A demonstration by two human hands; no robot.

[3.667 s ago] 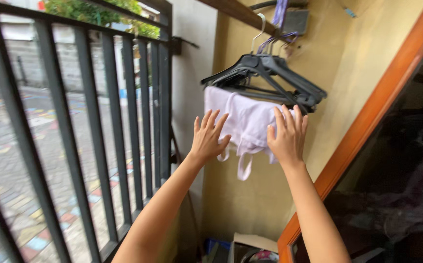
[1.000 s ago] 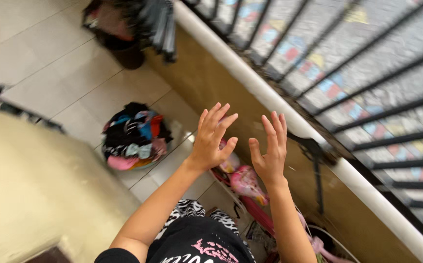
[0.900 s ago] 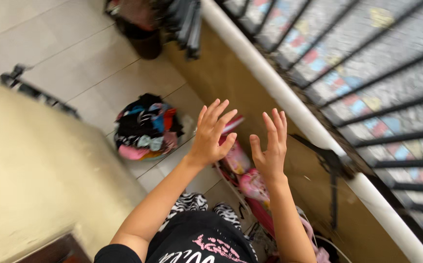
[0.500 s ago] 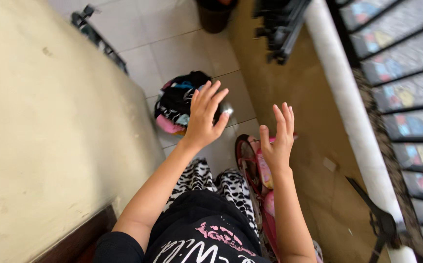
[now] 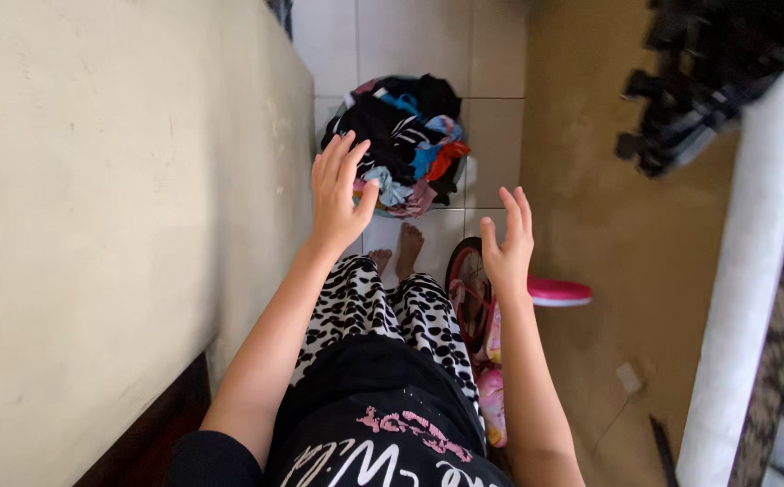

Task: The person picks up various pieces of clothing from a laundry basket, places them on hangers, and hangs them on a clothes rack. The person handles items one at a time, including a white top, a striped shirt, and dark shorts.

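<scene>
- The round basket heaped with mixed-coloured clothes (image 5: pixel 405 144) sat upright on the tiled floor, no long axis.
- Your left hand (image 5: pixel 338 194) and right hand (image 5: pixel 507 243) hovered open, fingers spread, holding nothing.

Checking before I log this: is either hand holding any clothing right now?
No, the left hand and right hand are open and empty above the laundry basket.

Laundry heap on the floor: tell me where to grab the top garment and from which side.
Best guess: pinch the black garment at its raised crest, coming straight down from above. It lies loose on top of the heap, so nothing pins it. The wall closes off the left flank, making a side approach awkward. The left hand hangs open nearest it; the right hand is open too.
</scene>
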